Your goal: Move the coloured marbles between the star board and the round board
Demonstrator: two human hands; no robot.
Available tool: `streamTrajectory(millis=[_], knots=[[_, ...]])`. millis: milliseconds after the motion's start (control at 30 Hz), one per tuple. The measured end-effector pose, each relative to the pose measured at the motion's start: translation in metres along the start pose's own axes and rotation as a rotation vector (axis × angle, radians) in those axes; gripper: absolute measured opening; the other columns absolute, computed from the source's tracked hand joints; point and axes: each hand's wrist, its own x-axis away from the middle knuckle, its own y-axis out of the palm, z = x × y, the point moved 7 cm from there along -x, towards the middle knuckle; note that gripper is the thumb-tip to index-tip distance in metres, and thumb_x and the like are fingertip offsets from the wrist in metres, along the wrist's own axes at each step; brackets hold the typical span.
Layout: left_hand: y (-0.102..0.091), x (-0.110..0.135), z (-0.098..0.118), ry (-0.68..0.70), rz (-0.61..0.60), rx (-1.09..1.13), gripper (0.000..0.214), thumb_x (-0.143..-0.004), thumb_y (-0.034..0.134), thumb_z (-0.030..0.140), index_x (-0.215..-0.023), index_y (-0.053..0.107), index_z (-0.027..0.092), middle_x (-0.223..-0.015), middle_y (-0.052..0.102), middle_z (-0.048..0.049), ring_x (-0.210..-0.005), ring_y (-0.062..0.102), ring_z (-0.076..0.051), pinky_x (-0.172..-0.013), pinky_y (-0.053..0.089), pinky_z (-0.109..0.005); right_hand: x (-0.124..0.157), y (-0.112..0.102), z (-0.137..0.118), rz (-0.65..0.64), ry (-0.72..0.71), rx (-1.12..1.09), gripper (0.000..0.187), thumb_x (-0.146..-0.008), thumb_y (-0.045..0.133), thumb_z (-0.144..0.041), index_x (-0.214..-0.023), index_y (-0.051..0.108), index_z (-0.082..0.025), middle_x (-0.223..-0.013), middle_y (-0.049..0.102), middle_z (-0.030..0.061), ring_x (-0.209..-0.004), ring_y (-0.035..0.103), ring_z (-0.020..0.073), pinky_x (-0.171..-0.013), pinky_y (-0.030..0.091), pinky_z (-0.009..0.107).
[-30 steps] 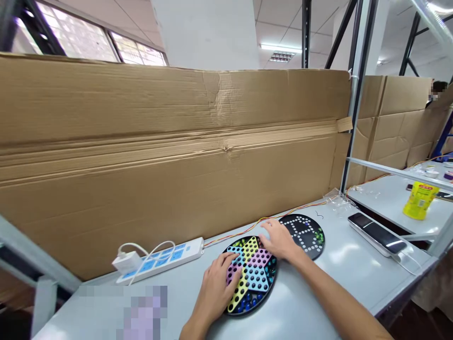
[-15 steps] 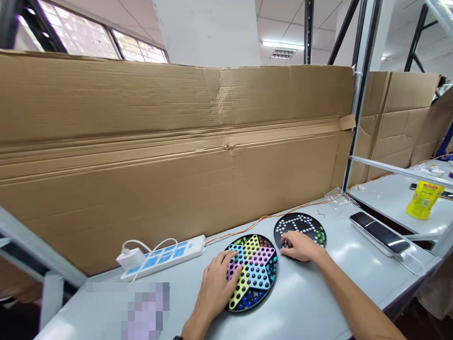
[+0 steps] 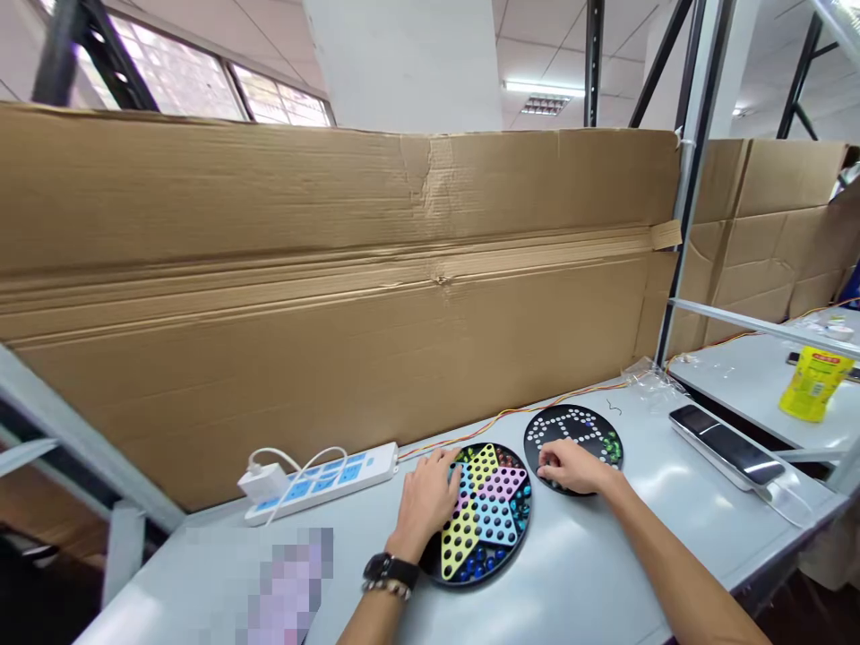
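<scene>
My left hand (image 3: 428, 499) reaches over the upper left edge of a round Chinese checkers board (image 3: 495, 520). Its fingers are stretched out and hide part of the star. Blue marbles (image 3: 485, 564) fill the board's lower compartment, and teal marbles (image 3: 520, 508) lie at its right. My right hand (image 3: 570, 467) rests at the lower left of a black disc (image 3: 559, 428) with white dots, its fingers curled together. Whatever they may hold is hidden. Green marbles (image 3: 612, 446) sit near the disc's right edge.
A white power strip (image 3: 363, 468) with a plugged-in charger (image 3: 263, 484) lies at the left. Behind the table stands a cardboard wall (image 3: 336, 358). On the right are a phone (image 3: 726, 445) and a yellow pouch (image 3: 814, 383), with a metal shelf post (image 3: 683, 197) between tables.
My left hand has moved up toward the board's upper left edge, uncovering more of the star. The fingers of my right hand have drawn closer together. The view has shifted slightly.
</scene>
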Motion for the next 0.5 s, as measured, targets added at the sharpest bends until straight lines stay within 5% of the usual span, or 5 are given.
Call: streamTrajectory(millis=[167, 333, 500], knots=[[-0.010, -0.027, -0.001, -0.004, 0.001, 0.041, 0.041, -0.111, 0.053, 0.026, -0.128, 0.089, 0.018, -0.135, 0.089, -0.0177, -0.133, 0.081, -0.037, -0.117, 0.060, -0.050, -0.001, 0.001, 0.002, 0.014, -0.002, -0.018, 0.006, -0.102, 0.077, -0.020, -0.096, 0.078, -0.019, -0.074, 0.063, -0.0042, -0.076, 0.058, 0.0170, -0.078, 0.041, 0.030], [-0.021, -0.044, -0.014, -0.057, 0.039, 0.131, 0.043, -0.114, 0.051, 0.033, -0.135, 0.087, 0.022, -0.139, 0.092, -0.0110, -0.118, 0.089, -0.028, -0.104, 0.067, -0.038, -0.001, 0.002, 0.001, 0.010, -0.006, -0.019, 0.007, -0.101, 0.077, -0.020, -0.094, 0.078, -0.020, -0.075, 0.064, -0.0040, -0.076, 0.058, 0.0172, -0.076, 0.040, 0.029], [-0.014, -0.050, 0.000, -0.012, 0.031, 0.163, 0.033, -0.107, 0.063, 0.028, -0.126, 0.090, 0.028, -0.132, 0.094, -0.0056, -0.117, 0.089, -0.026, -0.104, 0.067, -0.037, -0.001, 0.002, 0.000, 0.012, -0.012, -0.024, 0.006, -0.100, 0.077, -0.019, -0.094, 0.078, -0.019, -0.076, 0.066, -0.0033, -0.077, 0.058, 0.0170, -0.075, 0.040, 0.029]])
